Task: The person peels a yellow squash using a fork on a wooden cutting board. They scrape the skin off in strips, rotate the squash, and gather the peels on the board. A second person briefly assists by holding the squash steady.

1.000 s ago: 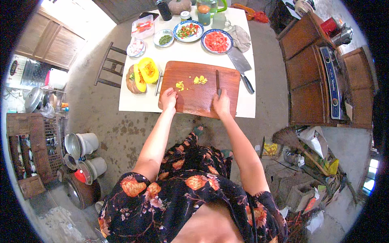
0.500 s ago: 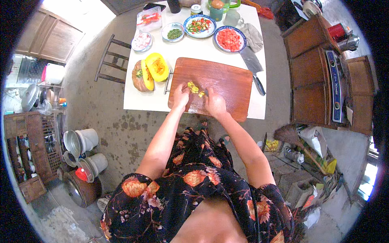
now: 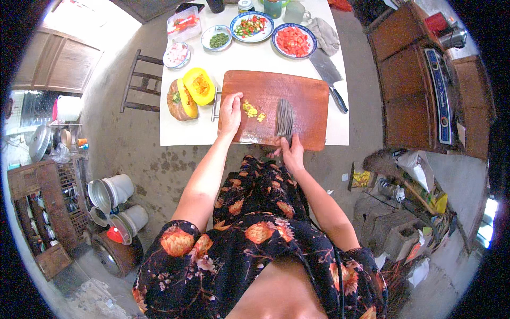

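Note:
On the wooden cutting board point(image 3: 303, 106) lie small yellow pieces point(image 3: 251, 110), their kind too small to tell. My left hand point(image 3: 230, 114) rests on the board's left side, fingers stretched away from me, apart from the pieces. My right hand point(image 3: 292, 151), near the board's front edge, is closed on a narrow grey, blade-like tool point(image 3: 285, 118). Motion smears that tool into streaks, and its end points away from me. A cut pumpkin point(image 3: 199, 87) sits left of the board. To the right a cleaver point(image 3: 328, 74) lies with its black handle toward me.
Behind the board stand a plate of red cubes point(image 3: 294, 41), a plate of mixed chopped vegetables point(image 3: 252, 25), a bowl of chopped greens point(image 3: 217, 39), a bowl of pale pink pieces point(image 3: 176, 55) and a plastic box point(image 3: 184, 24). A grey cloth point(image 3: 325, 36) lies right; a chair point(image 3: 142, 81) stands left.
My left hand has left the yellow pieces for the board's left side. My right hand has drawn back toward the front edge, and the grey tool now shows over the board. The view has shifted slightly.

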A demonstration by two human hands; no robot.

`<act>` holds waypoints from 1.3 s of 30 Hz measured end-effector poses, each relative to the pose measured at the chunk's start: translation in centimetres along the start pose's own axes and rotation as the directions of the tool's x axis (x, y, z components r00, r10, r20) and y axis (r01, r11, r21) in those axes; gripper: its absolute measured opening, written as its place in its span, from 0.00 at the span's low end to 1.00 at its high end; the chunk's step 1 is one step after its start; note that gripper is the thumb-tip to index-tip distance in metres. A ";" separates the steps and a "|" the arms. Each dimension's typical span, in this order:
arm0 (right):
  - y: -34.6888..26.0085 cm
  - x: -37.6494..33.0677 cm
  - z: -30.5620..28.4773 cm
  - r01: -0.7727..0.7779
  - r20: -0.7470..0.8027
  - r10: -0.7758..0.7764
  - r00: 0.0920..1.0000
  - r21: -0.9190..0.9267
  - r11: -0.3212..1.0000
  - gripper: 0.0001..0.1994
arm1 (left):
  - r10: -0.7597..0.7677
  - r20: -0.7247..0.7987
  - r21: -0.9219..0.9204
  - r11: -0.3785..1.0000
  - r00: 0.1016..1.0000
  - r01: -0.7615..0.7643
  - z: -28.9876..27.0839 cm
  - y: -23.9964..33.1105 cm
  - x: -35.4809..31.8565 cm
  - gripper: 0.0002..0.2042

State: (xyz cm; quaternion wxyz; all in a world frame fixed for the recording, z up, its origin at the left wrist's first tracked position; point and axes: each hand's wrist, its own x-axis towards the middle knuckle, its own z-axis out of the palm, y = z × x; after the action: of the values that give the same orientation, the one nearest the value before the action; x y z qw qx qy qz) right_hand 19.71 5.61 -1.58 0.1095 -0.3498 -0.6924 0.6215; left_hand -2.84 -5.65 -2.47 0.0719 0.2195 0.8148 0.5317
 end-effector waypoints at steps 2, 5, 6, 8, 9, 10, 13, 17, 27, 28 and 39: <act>1.4 -1.9 0.7 -0.158 0.001 0.163 0.987 0.244 0.957 0.10 | 0.073 0.034 -0.096 0.993 0.997 -0.070 0.2 0.3 0.1 0.16; 2.1 -3.3 3.3 -0.108 -0.027 0.130 0.991 0.413 0.904 0.10 | 0.121 -0.016 -0.104 0.987 0.993 -0.122 1.2 0.7 -0.9 0.20; 1.8 -3.2 4.4 -0.164 -0.030 0.196 0.980 0.435 0.885 0.10 | 0.096 0.035 -0.155 0.984 0.995 -0.090 1.0 1.0 -1.1 0.22; 1.1 -2.6 5.8 -0.160 -0.008 0.175 0.984 0.369 0.916 0.10 | 0.073 0.047 -0.197 0.978 0.996 -0.062 1.2 1.7 -1.6 0.23; 0.8 -2.1 6.5 -0.163 0.014 0.168 0.986 0.332 0.929 0.10 | 0.065 0.049 -0.220 0.974 0.997 -0.052 1.3 1.7 -1.8 0.24; 0.5 -1.7 7.2 -0.160 0.007 0.169 0.986 0.360 0.919 0.09 | 0.075 0.100 -0.192 0.980 0.992 -0.055 1.2 1.5 -1.6 0.27; -0.8 -0.7 8.7 -0.166 -0.012 0.178 0.984 0.304 0.938 0.09 | 0.083 0.108 -0.221 0.974 0.991 -0.057 1.5 1.5 -1.8 0.27; -2.1 0.9 9.7 -0.129 0.047 0.122 0.991 0.190 0.973 0.10 | 0.079 0.101 -0.231 0.971 0.992 -0.054 1.4 1.2 -2.0 0.26; 2.6 5.1 9.4 -0.026 0.304 -0.027 0.952 0.170 0.985 0.10 | 0.108 0.100 -0.244 0.966 0.989 -0.081 2.8 2.5 -3.0 0.26; 1.7 4.3 8.4 -0.076 0.335 0.000 0.942 0.214 0.974 0.10 | 0.114 0.094 -0.236 0.968 0.989 -0.089 3.1 2.9 -3.3 0.26; 7.5 -9.4 -12.5 -0.014 -0.194 0.118 0.974 0.469 0.883 0.16 | 0.355 0.473 -0.390 0.905 0.806 -0.170 20.9 17.9 -15.8 0.26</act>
State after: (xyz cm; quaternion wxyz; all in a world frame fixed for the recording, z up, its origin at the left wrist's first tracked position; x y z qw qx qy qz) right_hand 36.55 9.43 -3.36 0.2436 -0.4026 -0.4952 0.7303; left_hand 23.66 10.99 2.91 0.2555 0.4554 0.6228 0.5826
